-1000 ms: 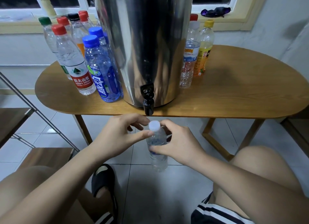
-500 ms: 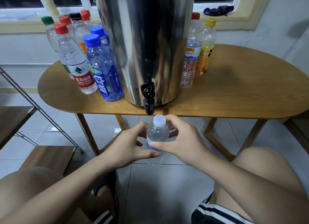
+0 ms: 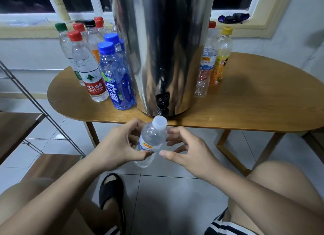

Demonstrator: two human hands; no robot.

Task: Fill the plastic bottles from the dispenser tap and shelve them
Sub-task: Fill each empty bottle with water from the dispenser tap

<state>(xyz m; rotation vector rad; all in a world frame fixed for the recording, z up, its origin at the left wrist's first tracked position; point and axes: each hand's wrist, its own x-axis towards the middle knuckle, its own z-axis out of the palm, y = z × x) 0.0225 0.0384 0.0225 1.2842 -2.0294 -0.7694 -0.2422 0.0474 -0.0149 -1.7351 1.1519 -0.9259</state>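
Note:
A small clear plastic bottle (image 3: 151, 138) with a white cap (image 3: 159, 122) screwed on leans to the right just below the black tap (image 3: 163, 103) of the tall steel dispenser (image 3: 163, 50). My left hand (image 3: 115, 147) grips the bottle round its labelled middle, thumb in front. Beside it on the right is my right hand (image 3: 187, 152), fingers curved near the bottle's shoulder and thumb tip just off its lower side. Whether those fingers touch the bottle is unclear.
The dispenser stands on an oval wooden table (image 3: 254, 103). Several capped bottles (image 3: 91, 71) crowd its left side, and a few more bottles (image 3: 205, 68) stand to its right. A metal-framed rack with wooden shelves (image 3: 17, 124) is at my left. My knees and a black slipper (image 3: 112, 191) are below.
The bottle has risen toward the tap and tipped to the right. My left hand moved from the cap down to the body, and my right hand loosened off the bottle.

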